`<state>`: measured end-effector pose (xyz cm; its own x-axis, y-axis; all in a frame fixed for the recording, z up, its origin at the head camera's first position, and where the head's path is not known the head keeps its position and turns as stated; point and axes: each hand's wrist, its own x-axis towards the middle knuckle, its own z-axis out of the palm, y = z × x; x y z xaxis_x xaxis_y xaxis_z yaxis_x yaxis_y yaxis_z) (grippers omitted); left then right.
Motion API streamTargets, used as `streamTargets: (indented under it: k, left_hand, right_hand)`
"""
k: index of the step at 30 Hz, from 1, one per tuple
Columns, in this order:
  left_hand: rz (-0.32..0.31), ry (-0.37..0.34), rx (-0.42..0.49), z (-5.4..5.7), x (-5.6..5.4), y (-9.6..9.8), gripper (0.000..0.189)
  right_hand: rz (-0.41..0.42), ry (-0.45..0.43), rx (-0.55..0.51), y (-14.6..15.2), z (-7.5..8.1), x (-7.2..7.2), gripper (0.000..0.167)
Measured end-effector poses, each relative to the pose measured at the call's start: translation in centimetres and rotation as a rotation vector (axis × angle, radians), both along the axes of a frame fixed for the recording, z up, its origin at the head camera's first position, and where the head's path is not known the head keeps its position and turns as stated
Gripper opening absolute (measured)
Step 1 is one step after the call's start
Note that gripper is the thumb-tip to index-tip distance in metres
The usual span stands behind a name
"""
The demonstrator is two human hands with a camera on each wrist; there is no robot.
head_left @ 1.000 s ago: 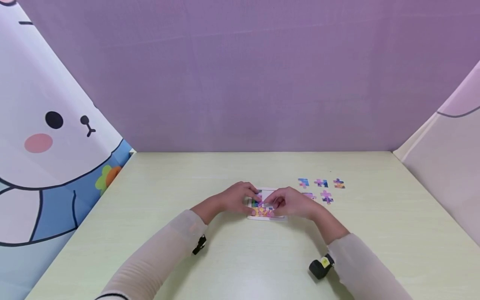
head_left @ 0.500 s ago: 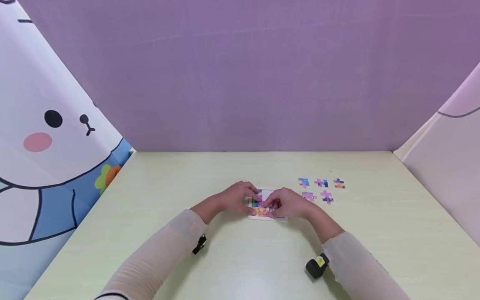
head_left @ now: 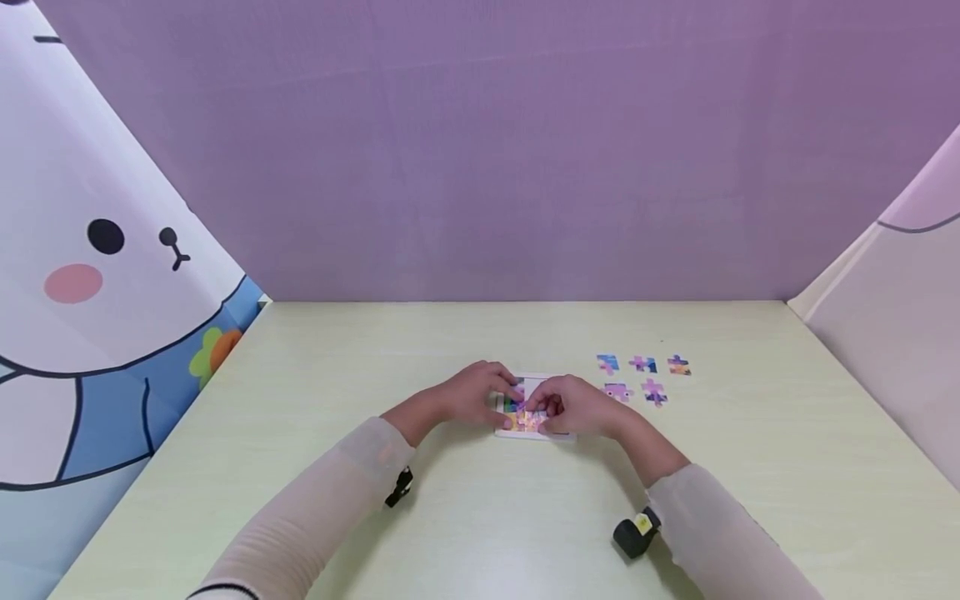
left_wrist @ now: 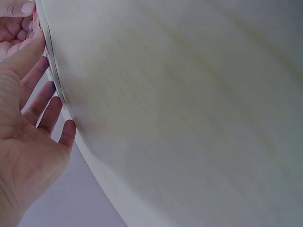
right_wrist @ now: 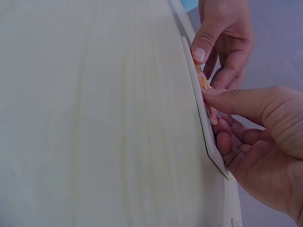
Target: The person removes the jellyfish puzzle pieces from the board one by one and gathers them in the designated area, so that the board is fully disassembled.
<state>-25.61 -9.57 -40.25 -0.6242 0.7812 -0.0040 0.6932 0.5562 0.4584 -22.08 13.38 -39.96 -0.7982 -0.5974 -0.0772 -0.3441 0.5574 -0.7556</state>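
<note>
A small white-framed puzzle tray (head_left: 534, 383) lies flat on the table, partly filled with colourful jigsaw pieces (head_left: 517, 422). My left hand (head_left: 474, 397) is at its left side, thumb on the near-left pieces and fingers spread loosely towards the far edge. From the right, my right hand (head_left: 583, 407) reaches over the tray. Its thumb and curled fingers pinch a jigsaw piece (right_wrist: 214, 116) low over the other pieces, in the right wrist view. Most of that piece is hidden by the fingers. In the left wrist view my left hand's fingertips (left_wrist: 68, 127) meet the tray edge.
Several loose jigsaw pieces lie right of the tray in two rows, among them a blue-and-pink one (head_left: 607, 363), an orange-and-purple one (head_left: 678, 366) and a pink one with eyes (head_left: 618, 392). A purple cloth wall (head_left: 525, 167) rises behind the pale table (head_left: 450, 525).
My right hand and forearm have shifted slightly left and inward over the tray, baring more of the pink piece with eyes. The left hand stays in place.
</note>
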Motion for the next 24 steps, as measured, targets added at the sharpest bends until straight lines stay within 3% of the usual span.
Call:
streamTargets:
  k: [10,24]
  left_hand:
    - [-0.009,0.012,0.003,-0.1,-0.1,-0.1,0.039]
    - [-0.002,0.009,-0.028,-0.1,0.4,-0.2,0.039]
  right_hand:
    - [0.014,-0.050,-0.137,1.0,-0.5,0.0,0.024]
    - [-0.083,-0.076,-0.238,2.6,0.1,1.7,0.025]
